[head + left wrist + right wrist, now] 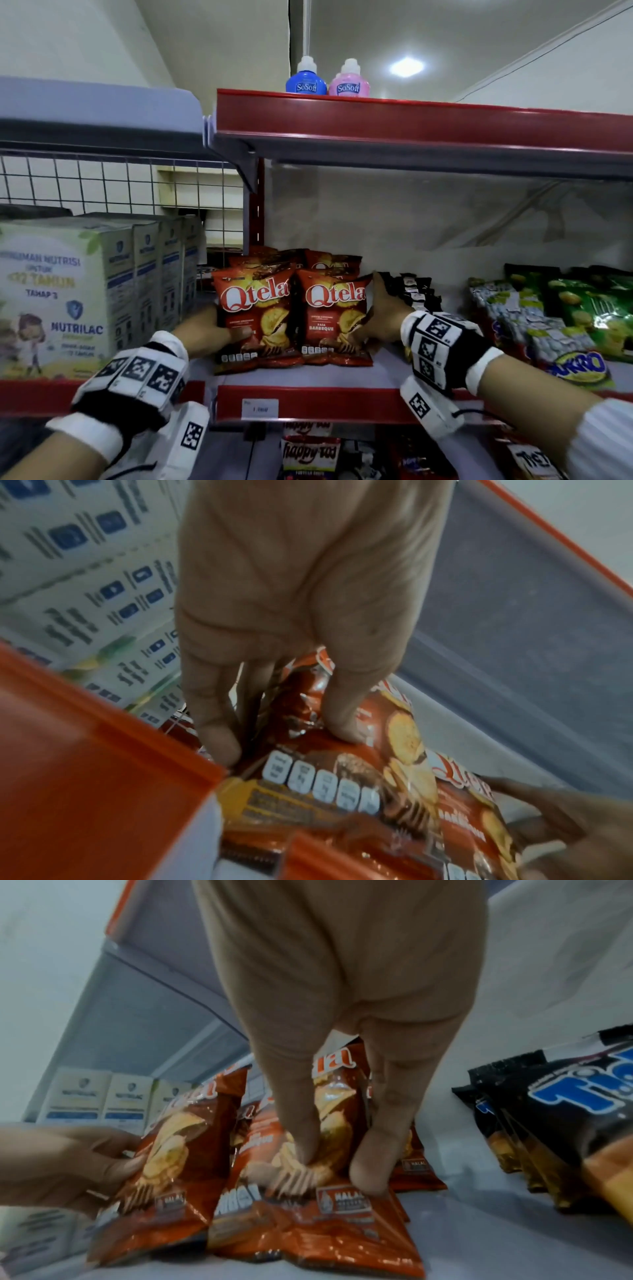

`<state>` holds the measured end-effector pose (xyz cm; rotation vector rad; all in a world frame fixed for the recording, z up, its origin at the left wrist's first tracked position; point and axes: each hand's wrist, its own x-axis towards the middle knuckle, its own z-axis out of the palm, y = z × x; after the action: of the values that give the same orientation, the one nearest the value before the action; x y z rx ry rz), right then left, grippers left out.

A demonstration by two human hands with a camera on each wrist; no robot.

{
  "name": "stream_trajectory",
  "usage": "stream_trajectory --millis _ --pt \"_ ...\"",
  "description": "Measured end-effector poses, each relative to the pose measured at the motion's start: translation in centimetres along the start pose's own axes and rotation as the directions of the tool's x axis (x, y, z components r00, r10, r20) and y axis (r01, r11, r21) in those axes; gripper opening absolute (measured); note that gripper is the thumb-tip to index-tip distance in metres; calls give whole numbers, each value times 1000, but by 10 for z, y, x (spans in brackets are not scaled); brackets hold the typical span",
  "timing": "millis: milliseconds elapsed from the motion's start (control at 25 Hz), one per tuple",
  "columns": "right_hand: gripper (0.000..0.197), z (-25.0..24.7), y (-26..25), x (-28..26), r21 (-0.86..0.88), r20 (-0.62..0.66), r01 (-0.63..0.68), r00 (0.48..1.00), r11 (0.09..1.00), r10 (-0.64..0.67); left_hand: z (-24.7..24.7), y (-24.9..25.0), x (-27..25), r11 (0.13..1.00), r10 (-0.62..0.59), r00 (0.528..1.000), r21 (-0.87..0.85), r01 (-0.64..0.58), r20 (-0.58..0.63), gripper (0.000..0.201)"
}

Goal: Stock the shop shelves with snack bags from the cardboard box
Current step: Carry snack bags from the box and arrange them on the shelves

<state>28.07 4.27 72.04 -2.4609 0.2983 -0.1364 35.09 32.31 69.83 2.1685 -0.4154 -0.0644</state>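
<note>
Two red Qtela bags stand side by side at the front of the shelf (308, 375) in the head view. The left hand (205, 330) pinches the left bag (255, 308) by its outer edge, thumb across the front. The right hand (380, 322) holds the right bag (334, 310) at its outer edge, fingers reaching up behind it. More red bags stand just behind these two. Left of the left hand are milk cartons (102, 274), close by. Right of the right hand is a row of black packs (416, 291), just beside the fingers, and past them green packs (582, 308). A bare grey strip runs between the bags and the red lip (308, 404) below the hands. Overhead, the upper shelf (411, 137) leaves tall open room above the bags; two bottles (327, 84) stand on it.

In the left wrist view the thumb lies on the bag's front and the fingers (212, 723) go behind it, wedged between the bag and the cartons (85, 574). The red lip (85, 737) sits right below the fingertips.

In the right wrist view the thumb presses the right bag's front and a finger (380, 1137) runs down its side, pinching it. Open grey shelf lies between this hand and the black packs (548, 1123). The left hand (68, 1164) grips the neighbouring bag (164, 1150); the two bags touch.
</note>
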Motion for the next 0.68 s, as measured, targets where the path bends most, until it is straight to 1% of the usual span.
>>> stream_trajectory --millis 120,200,280,360,440,560,600,680 --pt "127 3 -2 1 -6 -59 -28 998 1000 27 10 0 7 999 5 998 -49 -8 -59 64" --pt "126 2 -3 -1 -31 -49 -38 998 999 36 12 1 7 998 13 999 -58 -16 -50 68" --pt "128 0 -5 -3 -50 -29 -45 999 998 43 10 0 6 1000 29 999 -3 -29 -33 73" --pt "131 -2 -6 -4 -73 -9 -48 999 996 48 5 -2 4 998 -7 999 55 10 -41 85" --pt "134 -4 -7 -6 -21 19 -76 997 997 77 2 -5 4 997 -61 995 33 64 -75 95" --pt "133 -9 -8 -13 64 34 -108 994 992 106 7 -6 -4 996 -86 982 -2 87 -171 101" --pt "131 -10 -8 -16 61 13 -92 996 994 91 10 -5 -8 996 -81 973 -38 75 -215 101" --pt "124 -11 -5 -23 22 -104 -12 995 1000 14 18 -5 -18 993 -45 939 -117 6 -340 93"
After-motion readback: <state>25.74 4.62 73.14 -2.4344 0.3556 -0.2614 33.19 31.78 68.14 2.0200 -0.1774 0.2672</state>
